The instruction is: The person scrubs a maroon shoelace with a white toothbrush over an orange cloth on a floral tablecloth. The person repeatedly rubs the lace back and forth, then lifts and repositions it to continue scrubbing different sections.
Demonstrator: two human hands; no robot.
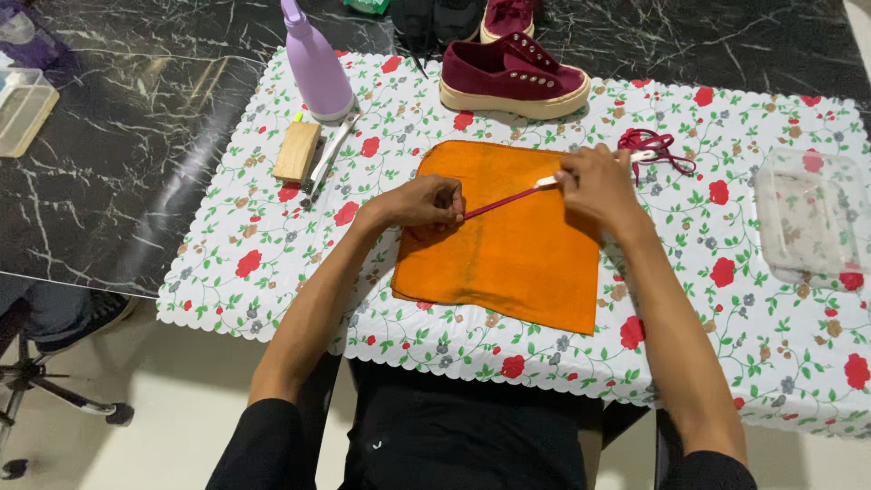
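Observation:
A dark red shoelace (504, 201) is stretched taut over an orange cloth (508, 254) on the flowered table cover. My left hand (425, 201) pinches one end of it near the cloth's left edge. My right hand (594, 181) grips the lace farther right, together with something small and white; I cannot tell what it is. The rest of the lace lies bunched (655, 145) just past my right hand. A dark red sneaker (513, 77) without a lace stands behind the cloth, with a second one partly seen behind it.
A lilac spray bottle (315, 63) stands at the back left, with a wooden brush (298, 151) and a thin tool (331, 152) beside it. A clear plastic box (810, 218) sits at the right. Another clear container (20, 109) rests on the black marble table.

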